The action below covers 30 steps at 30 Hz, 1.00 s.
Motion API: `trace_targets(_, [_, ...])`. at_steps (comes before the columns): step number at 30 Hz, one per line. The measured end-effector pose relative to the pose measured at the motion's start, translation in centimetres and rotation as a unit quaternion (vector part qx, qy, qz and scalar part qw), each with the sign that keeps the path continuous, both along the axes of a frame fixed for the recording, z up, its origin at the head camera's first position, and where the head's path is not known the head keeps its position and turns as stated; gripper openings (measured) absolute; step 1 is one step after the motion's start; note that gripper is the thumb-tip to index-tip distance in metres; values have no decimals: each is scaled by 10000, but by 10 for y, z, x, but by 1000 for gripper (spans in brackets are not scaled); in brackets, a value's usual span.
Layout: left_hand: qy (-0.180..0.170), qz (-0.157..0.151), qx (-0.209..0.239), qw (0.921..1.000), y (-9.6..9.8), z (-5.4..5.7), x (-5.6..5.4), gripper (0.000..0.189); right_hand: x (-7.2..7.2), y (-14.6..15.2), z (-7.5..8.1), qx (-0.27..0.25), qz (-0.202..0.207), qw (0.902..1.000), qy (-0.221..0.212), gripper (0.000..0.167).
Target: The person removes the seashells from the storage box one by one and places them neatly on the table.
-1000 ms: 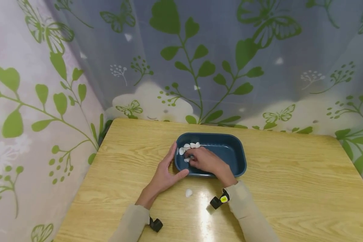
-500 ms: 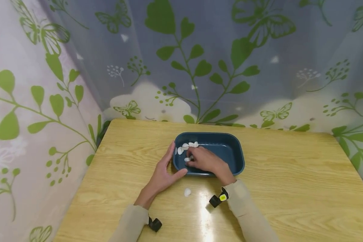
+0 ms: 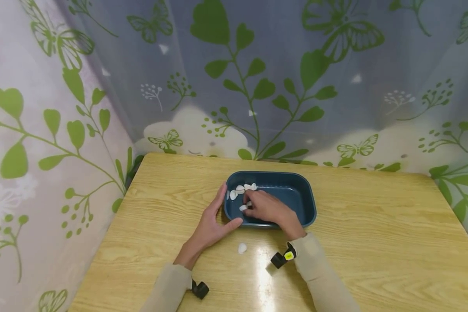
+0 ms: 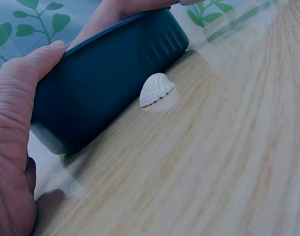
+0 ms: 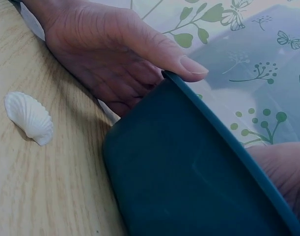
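A dark blue rectangular tub (image 3: 292, 195) stands on the table, with several white seashells (image 3: 239, 189) along the left part of its inside. My left hand (image 3: 211, 224) rests against the tub's left end, its fingers extended along the outside and the thumb on the near rim. Inside the tub, my right hand (image 3: 270, 206) has curled fingers around a white seashell (image 3: 243, 208); a second shell shows partly by these fingers. In the right wrist view the tub wall hides the right fingertips. One ribbed seashell (image 4: 157, 90) lies on the table just in front of the tub.
The wood-grain table (image 3: 382, 225) extends to both sides of the tub. Behind it and at the left hang curtains (image 3: 273, 78) with green leaf and butterfly prints. A small black camera sits on each wrist.
My right fingers and the shell at them have shifted slightly to the right inside the tub. The left hand and the loose shell stay in place; the head view sways a little.
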<state>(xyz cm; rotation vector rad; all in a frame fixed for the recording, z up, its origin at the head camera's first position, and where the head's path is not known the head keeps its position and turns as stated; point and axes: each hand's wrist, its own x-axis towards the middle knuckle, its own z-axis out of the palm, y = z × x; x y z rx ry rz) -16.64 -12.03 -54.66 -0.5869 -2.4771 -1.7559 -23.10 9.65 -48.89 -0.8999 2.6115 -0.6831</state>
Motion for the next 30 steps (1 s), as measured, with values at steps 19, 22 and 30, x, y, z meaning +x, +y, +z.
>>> trace_targets(19, [-42, 7, 76, 10000, 1, -2, -1, 105, 1, 3, 1, 84, -131, 9997, -193, 17])
trace_targets(22, [-15, 3, 31, 10000, 0, -3, -1, 104, 1, 2, 1, 66, -126, 9996, -250, 17])
trace_targets(30, [-71, -29, 114, 9999, 4, 22, 8, 102, 0, 1, 4, 70, -154, 9993, -340, 16])
